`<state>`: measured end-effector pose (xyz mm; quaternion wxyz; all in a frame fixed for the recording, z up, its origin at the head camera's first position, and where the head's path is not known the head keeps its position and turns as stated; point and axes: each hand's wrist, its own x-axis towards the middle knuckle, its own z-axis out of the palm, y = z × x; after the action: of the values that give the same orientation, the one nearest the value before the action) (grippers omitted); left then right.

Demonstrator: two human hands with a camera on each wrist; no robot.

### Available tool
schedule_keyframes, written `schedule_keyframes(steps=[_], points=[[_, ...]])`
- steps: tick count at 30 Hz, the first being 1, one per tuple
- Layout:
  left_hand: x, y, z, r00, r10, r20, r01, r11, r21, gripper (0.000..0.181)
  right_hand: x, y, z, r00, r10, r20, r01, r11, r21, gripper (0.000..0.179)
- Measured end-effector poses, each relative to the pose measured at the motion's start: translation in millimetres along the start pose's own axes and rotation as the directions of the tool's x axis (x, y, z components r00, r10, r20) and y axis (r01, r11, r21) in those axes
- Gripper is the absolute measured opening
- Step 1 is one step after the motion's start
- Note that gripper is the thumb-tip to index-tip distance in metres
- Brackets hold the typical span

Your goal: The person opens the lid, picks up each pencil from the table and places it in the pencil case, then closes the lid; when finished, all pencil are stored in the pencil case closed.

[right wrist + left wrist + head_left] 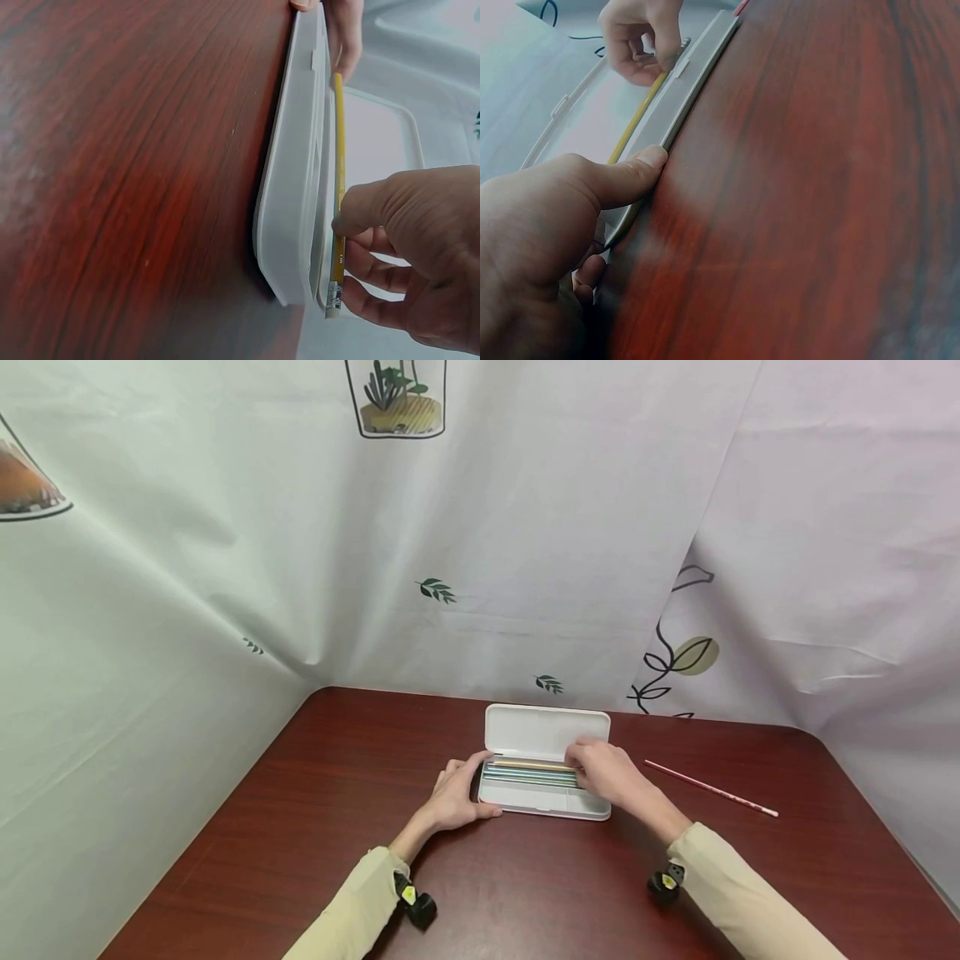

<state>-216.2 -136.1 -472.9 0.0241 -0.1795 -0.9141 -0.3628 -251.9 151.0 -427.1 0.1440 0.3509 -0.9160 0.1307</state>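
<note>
A white pencil case [525, 797] stands on the table with its lid [547, 731] raised at the back. My left hand [453, 797] grips the case's left end, with the thumb [634, 172] along the front edge. At the right end, my right hand [606, 768] pinches a yellow pencil [340, 142] near its eraser [333, 310] between thumb and fingers. The pencil lies lengthwise over the case's tray. Several blue-green and silvery pencils [528, 776] lie side by side in the case, in front of the yellow one.
A thin red-and-white patterned stick [712, 789], perhaps a pencil, lies slantwise on the dark red wooden table [540, 885], right of the case. A pale printed cloth [525, 568] hangs behind and beside the table. Each sleeve carries a small black camera [422, 910] at the wrist.
</note>
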Motion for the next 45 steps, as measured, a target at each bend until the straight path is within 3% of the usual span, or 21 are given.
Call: schedule_keyframes(steps=[20,28,34,45], points=[[-1.2,-0.2,0.0,1.0,-0.013,0.016,0.013,1.0,0.004,0.088,8.8,-5.3,10.8,1.0,-0.028,-0.013,0.028,1.0,0.003,0.021],[-0.1,0.1,0.1,1.0,-0.019,0.008,0.019,1.0,-0.002,0.088,0.7,3.4,-0.2,0.999,0.028,-0.029,-0.027,0.999,0.024,0.017],[1.4,0.2,0.3,1.0,-0.016,0.008,0.016,1.0,0.001,0.088,-26.8,30.6,-21.5,0.991,0.112,-0.074,-0.109,0.993,0.045,0.014],[2.5,1.0,-0.3,1.0,-0.012,0.011,0.012,1.0,0.004,0.088,-104.9,84.3,-48.8,0.959,0.256,-0.125,-0.255,0.967,0.028,0.015]])
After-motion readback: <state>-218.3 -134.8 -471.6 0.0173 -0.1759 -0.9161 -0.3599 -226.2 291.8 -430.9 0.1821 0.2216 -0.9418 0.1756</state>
